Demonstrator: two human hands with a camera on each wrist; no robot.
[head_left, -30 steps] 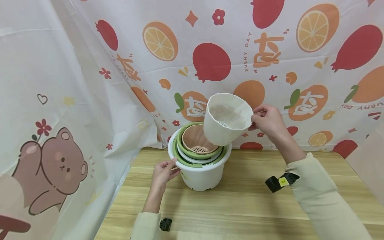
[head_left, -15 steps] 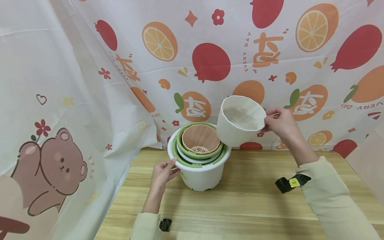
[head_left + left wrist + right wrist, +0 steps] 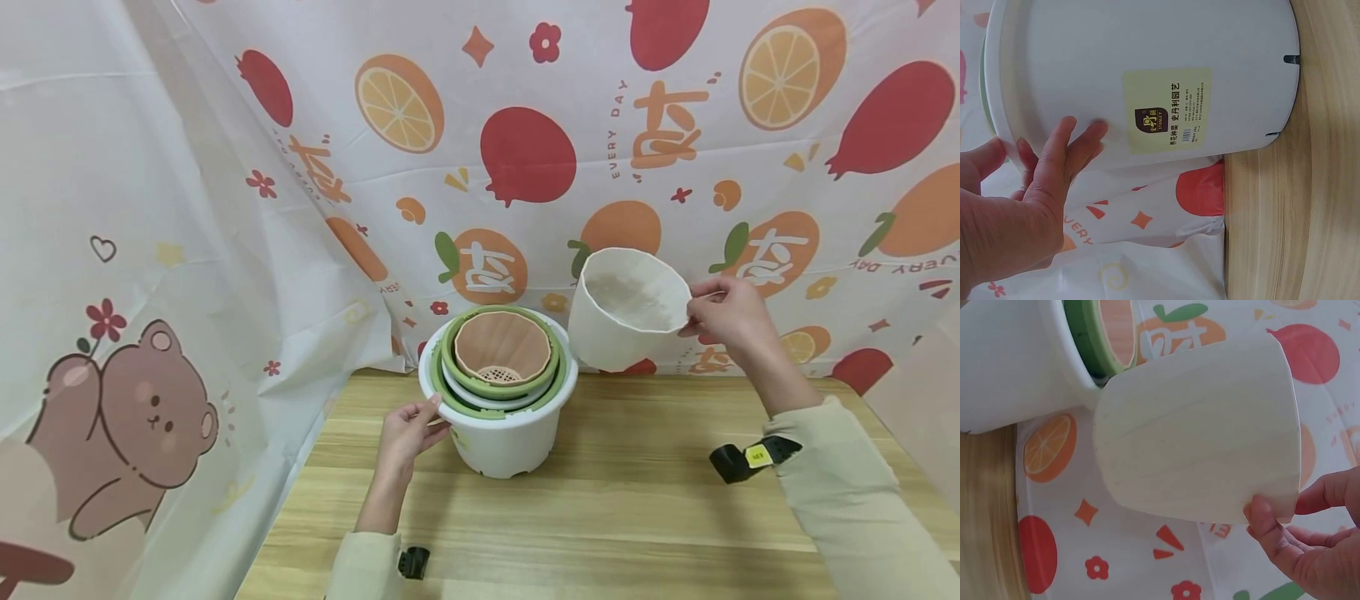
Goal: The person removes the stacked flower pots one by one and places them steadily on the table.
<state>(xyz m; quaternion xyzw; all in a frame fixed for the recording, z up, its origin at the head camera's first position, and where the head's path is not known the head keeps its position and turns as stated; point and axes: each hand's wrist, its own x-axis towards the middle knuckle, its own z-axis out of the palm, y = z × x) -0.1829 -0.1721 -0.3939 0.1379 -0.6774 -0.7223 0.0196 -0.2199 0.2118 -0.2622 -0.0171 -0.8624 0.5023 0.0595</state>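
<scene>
Cream pot (image 3: pixel 628 310), smooth plastic (matt)

Fruit-printed sheeting (image 3: pixel 465 175) behind a wood-grain table (image 3: pixel 600 517) suggests a screened-off corner, perhaps in a home.

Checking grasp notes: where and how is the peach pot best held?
Probably by the rim, pinched from above with the thumb inside: the peach pot stands mouth-up, nested in the green-rimmed pot, which encloses its outer wall.
</scene>
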